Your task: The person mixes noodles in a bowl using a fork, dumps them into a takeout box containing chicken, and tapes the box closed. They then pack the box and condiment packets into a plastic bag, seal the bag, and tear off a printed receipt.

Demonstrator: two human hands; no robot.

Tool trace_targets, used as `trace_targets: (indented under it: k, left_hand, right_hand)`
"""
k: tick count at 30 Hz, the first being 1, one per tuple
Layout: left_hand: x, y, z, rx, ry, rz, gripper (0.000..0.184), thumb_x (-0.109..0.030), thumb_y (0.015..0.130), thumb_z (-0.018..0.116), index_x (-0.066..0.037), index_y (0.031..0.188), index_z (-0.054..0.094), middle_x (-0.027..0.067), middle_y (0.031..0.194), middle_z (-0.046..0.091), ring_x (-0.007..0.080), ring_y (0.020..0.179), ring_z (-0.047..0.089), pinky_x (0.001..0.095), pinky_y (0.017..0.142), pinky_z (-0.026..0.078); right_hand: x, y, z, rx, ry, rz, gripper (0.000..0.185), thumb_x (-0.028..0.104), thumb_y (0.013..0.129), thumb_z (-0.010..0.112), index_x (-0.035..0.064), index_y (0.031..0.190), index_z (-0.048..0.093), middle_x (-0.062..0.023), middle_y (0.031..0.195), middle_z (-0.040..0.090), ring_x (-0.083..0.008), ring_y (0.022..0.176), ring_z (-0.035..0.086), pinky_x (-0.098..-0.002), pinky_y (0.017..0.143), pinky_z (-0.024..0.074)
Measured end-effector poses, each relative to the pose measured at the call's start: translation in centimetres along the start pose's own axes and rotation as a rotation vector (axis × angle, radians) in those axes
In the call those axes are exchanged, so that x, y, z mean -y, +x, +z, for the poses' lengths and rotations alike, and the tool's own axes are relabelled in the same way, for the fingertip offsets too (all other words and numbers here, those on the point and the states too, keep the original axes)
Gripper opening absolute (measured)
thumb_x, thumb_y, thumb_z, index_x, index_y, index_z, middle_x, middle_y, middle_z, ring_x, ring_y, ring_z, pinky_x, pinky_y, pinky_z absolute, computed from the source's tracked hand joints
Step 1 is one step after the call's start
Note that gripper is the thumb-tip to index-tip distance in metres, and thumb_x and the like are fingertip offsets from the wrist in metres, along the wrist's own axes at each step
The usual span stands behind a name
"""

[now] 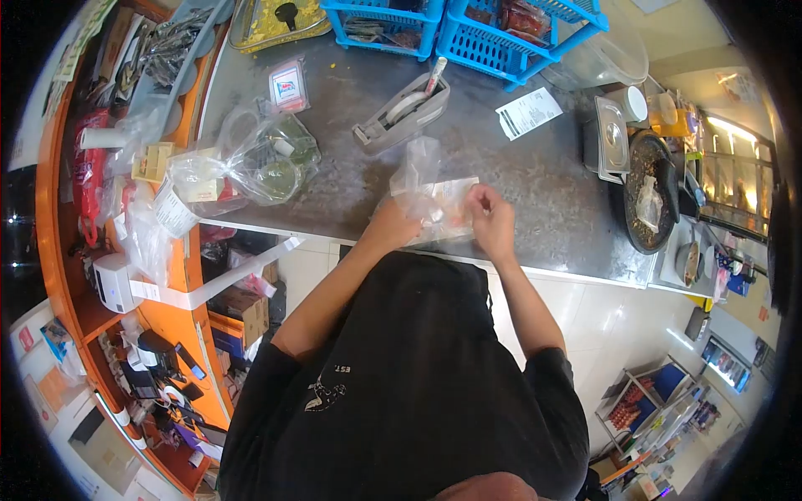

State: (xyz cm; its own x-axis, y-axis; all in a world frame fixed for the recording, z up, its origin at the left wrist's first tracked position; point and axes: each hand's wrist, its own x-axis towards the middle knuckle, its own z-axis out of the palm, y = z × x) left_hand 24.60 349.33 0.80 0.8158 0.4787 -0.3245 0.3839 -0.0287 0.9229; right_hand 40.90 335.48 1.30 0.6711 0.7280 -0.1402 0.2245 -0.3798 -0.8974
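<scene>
A clear plastic bag (436, 200) with pale contents lies at the front edge of the grey metal table (551, 192). My left hand (396, 224) is closed on the bag's left side, its fingertips partly hidden by the plastic. At the bag's upper right corner, my right hand (491, 213) pinches with thumb and fingers together, on the edge of the bag or a paper in it. Just beyond stands a grey tape dispenser (403, 113) with a marker in it. A knotted clear bag (267, 159) with green contents rests to the left.
Blue baskets (501, 54) and a yellow-stained tray (280, 23) stand along the far edge. A printed slip (529, 113) lies right of the dispenser. At the right are a metal container (611, 138) and a dark round pan (647, 196). Orange shelving (58, 192) runs down the left.
</scene>
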Motion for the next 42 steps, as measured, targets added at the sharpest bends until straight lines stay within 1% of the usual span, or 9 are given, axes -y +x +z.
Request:
trace_targets:
  k: [7,13,15,21,25,27,33,37,42]
  left_hand:
    - [1.1,0.8,0.2,-0.014,-0.2,-0.065,0.017,-0.009,0.087,0.064,0.0,0.1,0.069,0.0086,0.075,0.065,0.0158,0.059,0.061,0.0319,0.056,0.051]
    - [4.8,1.2,1.5,-0.07,0.076,0.177,0.021,-0.006,0.086,0.058,-0.002,0.104,0.068,0.0129,0.088,0.069,0.0214,0.07,0.068,0.0366,0.067,0.055]
    - [4.3,1.1,1.6,-0.159,0.1,0.414,0.024,-0.01,0.085,0.061,-0.006,0.106,0.07,0.0144,0.098,0.07,0.0263,0.084,0.07,0.0397,0.079,0.054]
    - [4.5,0.0,1.7,-0.111,0.083,0.138,0.03,-0.018,0.082,0.069,-0.005,0.109,0.067,0.0173,0.1,0.067,0.0298,0.091,0.066,0.0407,0.086,0.052]
    - [1.7,-3.7,-2.6,0.024,-0.092,0.037,0.039,-0.02,0.087,0.071,-0.003,0.121,0.061,0.0162,0.107,0.065,0.024,0.098,0.064,0.0368,0.087,0.051]
    - [3.4,-6.2,-6.3,0.106,-0.241,0.341,0.044,-0.025,0.091,0.07,-0.001,0.127,0.058,0.0122,0.114,0.065,0.0189,0.106,0.061,0.0352,0.09,0.05]
    - [16.7,-23.0,-18.4,-0.923,-0.608,-0.054,0.03,-0.027,0.097,0.062,-0.007,0.119,0.065,0.0036,0.11,0.066,0.0123,0.1,0.06,0.0282,0.085,0.049]
    - [28.8,-34.8,-27.7,-1.818,-0.568,-0.221,0.025,-0.014,0.095,0.059,-0.01,0.12,0.062,0.0047,0.116,0.062,0.0151,0.106,0.058,0.0324,0.089,0.049]
    - [35.2,-41.5,-39.9,-2.266,-0.438,-0.145,0.026,-0.008,0.091,0.063,-0.002,0.116,0.061,0.008,0.105,0.064,0.0154,0.098,0.06,0.031,0.086,0.05]
  right_hand:
    - [3.6,-1.5,0.5,0.077,0.046,-0.207,0.006,0.003,0.088,0.063,0.0044,0.093,0.065,-0.009,0.087,0.062,-0.0202,0.078,0.059,-0.0321,0.074,0.0479]
    - [2.5,-1.1,-0.5,0.28,-0.539,-0.623,0.01,0.006,0.08,0.063,0.0061,0.089,0.067,-0.0102,0.09,0.065,-0.0318,0.085,0.062,-0.0416,0.078,0.0476]
    - [3.5,-3.1,1.4,0.42,-0.441,-0.563,0.017,0.0,0.075,0.059,0.0045,0.091,0.065,-0.0149,0.087,0.064,-0.0349,0.087,0.062,-0.0442,0.078,0.047]
    - [2.1,0.4,-0.9,0.206,-0.479,-0.374,0.01,0.0,0.078,0.059,-0.0004,0.087,0.064,-0.0193,0.087,0.065,-0.0407,0.084,0.062,-0.0427,0.075,0.0496]
    - [0.4,5.1,-4.8,0.055,-0.346,-0.318,0.019,0.013,0.098,0.056,-0.0048,0.103,0.061,-0.0141,0.092,0.064,-0.023,0.082,0.06,-0.0359,0.075,0.049]
    - [2.3,6.5,-5.5,0.033,-0.263,-0.38,0.024,0.017,0.102,0.053,-0.0049,0.107,0.06,-0.0099,0.096,0.063,-0.0171,0.085,0.057,-0.0305,0.076,0.0479]
    - [19.6,1.5,6.3,0.033,-0.015,-0.756,0.02,0.015,0.097,0.057,-0.003,0.1,0.066,-0.0142,0.089,0.063,-0.0209,0.077,0.057,-0.032,0.07,0.0452]
    - [28.0,-4.0,25.0,0.703,-0.009,-0.828,0.012,0.003,0.085,0.064,0.0019,0.095,0.072,-0.0127,0.087,0.068,-0.0266,0.081,0.064,-0.0338,0.073,0.0489]
    - [31.2,-11.4,48.7,1.33,0.043,-0.822,0.019,0.001,0.085,0.066,0.0012,0.103,0.069,-0.0145,0.095,0.067,-0.031,0.088,0.066,-0.0367,0.078,0.0507]
